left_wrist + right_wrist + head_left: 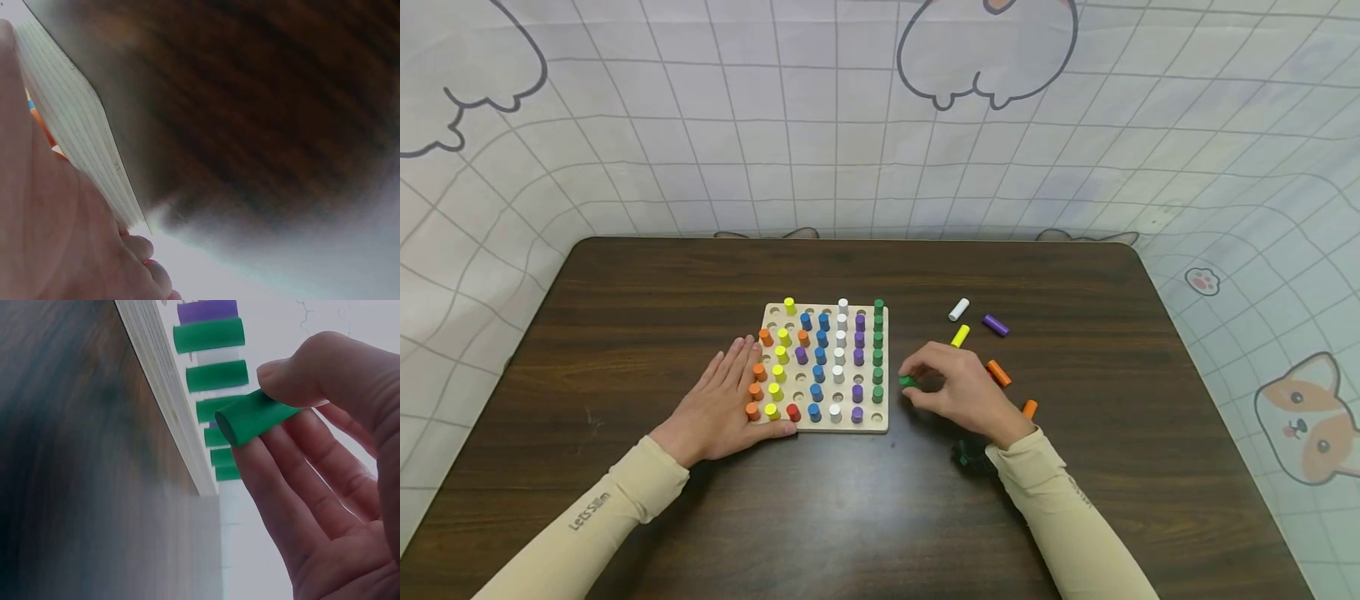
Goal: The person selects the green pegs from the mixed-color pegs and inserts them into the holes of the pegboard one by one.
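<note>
A pale wooden pegboard (850,429) lies on the table, set with columns of orange, yellow, blue, white, purple and green pegs, plus a red peg (793,412) near the front. My left hand (722,404) rests along its left side, fingers straight, thumb stretched along the front edge. Just off the board's right side, my right hand (958,387) pinches a green peg (256,417) between thumb and fingertips. The pinched peg is tilted in the right wrist view, close by the column of standing green pegs (217,376). An unfilled hole (877,417) shows at that column's front end.
Loose pegs lie right of the board: a white peg (958,309), a purple peg (996,325), a yellow peg (960,335) and orange pegs (998,372). A dark object (972,456) is under my right wrist. Grid-patterned cloth (865,133) stands behind the dark wooden table (647,283).
</note>
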Available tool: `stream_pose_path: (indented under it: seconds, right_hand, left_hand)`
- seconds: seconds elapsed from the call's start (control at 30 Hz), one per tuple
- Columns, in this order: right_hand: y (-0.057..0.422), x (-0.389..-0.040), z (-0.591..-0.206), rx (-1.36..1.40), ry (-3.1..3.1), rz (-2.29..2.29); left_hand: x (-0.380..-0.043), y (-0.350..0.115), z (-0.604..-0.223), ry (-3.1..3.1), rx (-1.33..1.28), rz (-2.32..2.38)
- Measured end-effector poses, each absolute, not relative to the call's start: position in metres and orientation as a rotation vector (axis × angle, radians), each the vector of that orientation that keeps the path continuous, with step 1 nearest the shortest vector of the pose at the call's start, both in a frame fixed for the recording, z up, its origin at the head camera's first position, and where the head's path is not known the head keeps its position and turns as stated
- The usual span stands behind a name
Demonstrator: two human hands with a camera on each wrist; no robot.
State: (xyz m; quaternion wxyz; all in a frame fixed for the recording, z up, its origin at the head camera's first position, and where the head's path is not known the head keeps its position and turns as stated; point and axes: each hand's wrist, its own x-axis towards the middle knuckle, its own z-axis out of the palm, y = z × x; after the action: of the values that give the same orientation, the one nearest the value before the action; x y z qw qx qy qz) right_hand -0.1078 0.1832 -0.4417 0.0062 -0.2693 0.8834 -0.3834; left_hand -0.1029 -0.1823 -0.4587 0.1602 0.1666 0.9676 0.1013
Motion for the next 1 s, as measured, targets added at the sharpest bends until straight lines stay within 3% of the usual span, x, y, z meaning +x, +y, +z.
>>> stream_pose_path:
  seconds: [1.0]
  right_hand:
    - [0.158, -0.096, -0.444, -0.95, 2.643, -1.199]
  left_hand:
    - [-0.103, -0.182, -0.459, 2.767, 0.479, 0.299]
